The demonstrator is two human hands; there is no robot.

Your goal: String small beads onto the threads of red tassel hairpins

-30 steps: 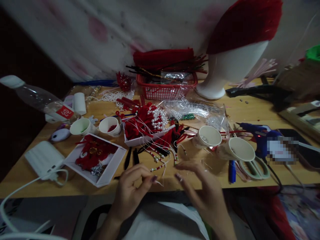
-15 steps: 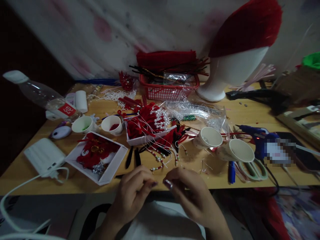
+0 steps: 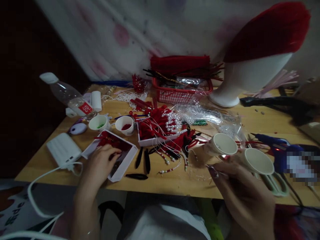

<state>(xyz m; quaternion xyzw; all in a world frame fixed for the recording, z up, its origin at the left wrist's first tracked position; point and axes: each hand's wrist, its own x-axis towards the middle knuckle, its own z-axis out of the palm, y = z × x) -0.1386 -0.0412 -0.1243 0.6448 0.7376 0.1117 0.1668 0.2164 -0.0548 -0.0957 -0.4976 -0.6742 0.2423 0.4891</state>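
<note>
My left hand (image 3: 100,165) reaches into a shallow white tray (image 3: 125,165) of red ornaments at the front left of the wooden table; its fingers curl down onto the contents, and what they grip is hidden. My right hand (image 3: 243,193) is at the front right, fingers pinched together near two tipped paper cups (image 3: 221,144) (image 3: 257,160); a thin item may be between the fingertips, too small to name. Beaded strings (image 3: 172,160) lie between the hands.
A second white tray with red flowers and pearls (image 3: 160,125), a red basket (image 3: 182,93), a white mannequin head with a red cap (image 3: 250,70), a plastic bottle (image 3: 68,95), a power bank (image 3: 63,150), a blue glue gun (image 3: 272,143), scissors (image 3: 273,185), two small cups (image 3: 112,122).
Both hands were pinched together at the table's front middle. They have parted: the left went left into the white tray, the right went right toward the tipped cups. The view shifted left.
</note>
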